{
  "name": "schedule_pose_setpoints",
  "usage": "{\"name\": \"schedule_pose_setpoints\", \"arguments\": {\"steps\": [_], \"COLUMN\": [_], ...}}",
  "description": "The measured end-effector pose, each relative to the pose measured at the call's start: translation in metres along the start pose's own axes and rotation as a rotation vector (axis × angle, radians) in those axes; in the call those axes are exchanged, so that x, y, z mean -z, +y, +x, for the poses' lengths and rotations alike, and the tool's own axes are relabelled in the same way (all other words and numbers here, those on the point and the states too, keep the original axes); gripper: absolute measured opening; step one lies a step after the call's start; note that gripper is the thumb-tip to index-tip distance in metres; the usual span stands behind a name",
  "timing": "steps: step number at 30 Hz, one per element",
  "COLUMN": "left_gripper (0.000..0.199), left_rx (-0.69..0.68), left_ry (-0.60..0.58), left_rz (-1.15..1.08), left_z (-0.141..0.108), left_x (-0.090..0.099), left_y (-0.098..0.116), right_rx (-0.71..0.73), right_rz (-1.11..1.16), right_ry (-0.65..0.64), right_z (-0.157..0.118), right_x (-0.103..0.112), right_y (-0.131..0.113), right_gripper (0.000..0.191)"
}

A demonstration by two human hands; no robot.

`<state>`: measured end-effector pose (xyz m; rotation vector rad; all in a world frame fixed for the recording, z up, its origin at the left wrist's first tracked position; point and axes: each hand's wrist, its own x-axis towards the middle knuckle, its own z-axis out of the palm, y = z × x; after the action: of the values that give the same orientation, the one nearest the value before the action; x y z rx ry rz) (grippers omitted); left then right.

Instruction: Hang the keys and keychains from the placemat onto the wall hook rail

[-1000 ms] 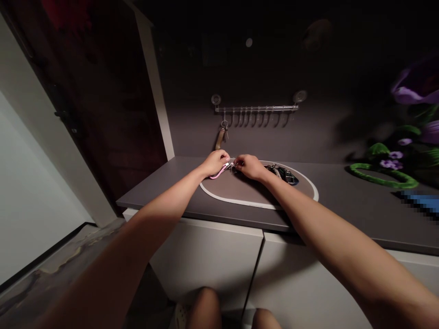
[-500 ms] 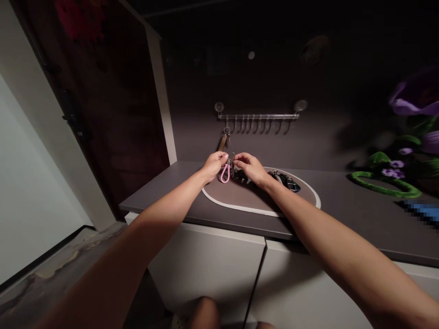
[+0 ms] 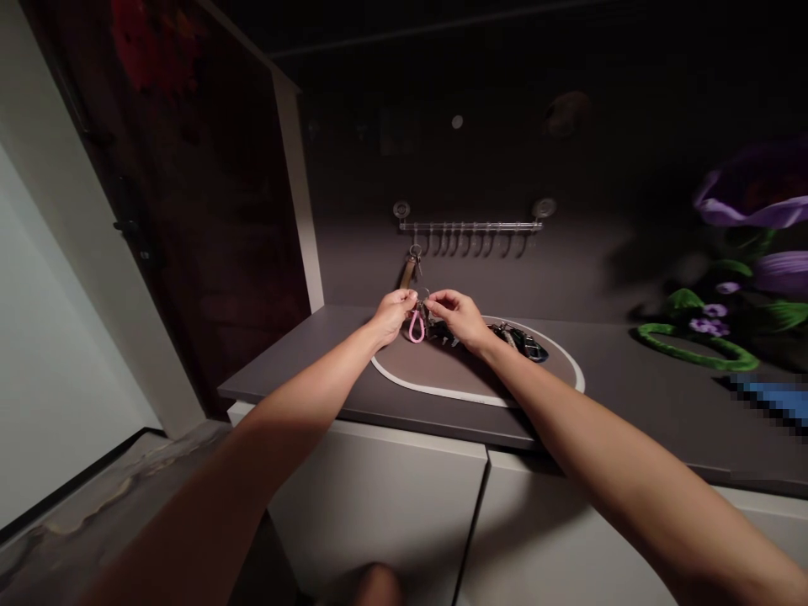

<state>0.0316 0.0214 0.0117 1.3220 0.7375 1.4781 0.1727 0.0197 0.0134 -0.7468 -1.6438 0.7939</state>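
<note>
My left hand (image 3: 394, 315) pinches a keychain with a pink loop strap (image 3: 417, 326) hanging below its fingertips. Across from it, my right hand (image 3: 459, 315) has thumb and forefinger closed on the same keychain's metal key ring (image 3: 424, 295). Small metal pieces dangle between the two hands, too small to make out. Beneath and behind my right hand, a pile of dark keys and keychains (image 3: 521, 341) lies on a brown oval mat (image 3: 435, 370) with a white rim.
A clear hook rail (image 3: 473, 226) is fixed to the dark wall; a key ring with a brown strap (image 3: 409, 271) hangs from its left end. Purple artificial flowers (image 3: 783, 273) with a green fuzzy ring (image 3: 694, 347) stand at right. A dark door (image 3: 208, 210) is at left.
The whole view has shifted slightly, with the wall and counter sitting a little lower. Both hands stay at the keychain, its pink strap still hanging between them.
</note>
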Motion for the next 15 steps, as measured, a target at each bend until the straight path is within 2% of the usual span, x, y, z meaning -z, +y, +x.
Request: {"name": "schedule_pose_setpoints", "arguments": {"steps": [7,15], "left_gripper": [0.019,0.018], "left_rx": [-0.006,-0.119], "left_ry": [0.006,0.026], "left_rz": [-0.051,0.082], "left_z": [0.0019,0.0021], "left_x": [-0.0003,0.0003], "left_y": [-0.0013,-0.0011], "right_rx": [0.005,-0.084], "right_rz": [0.065,0.220], "right_ry": [0.071,0.088], "right_z": [0.0033,0.0045], "right_x": [-0.0028,-0.0052], "right_y": [0.0043,0.0009], "right_gripper": [0.027,0.028]}}
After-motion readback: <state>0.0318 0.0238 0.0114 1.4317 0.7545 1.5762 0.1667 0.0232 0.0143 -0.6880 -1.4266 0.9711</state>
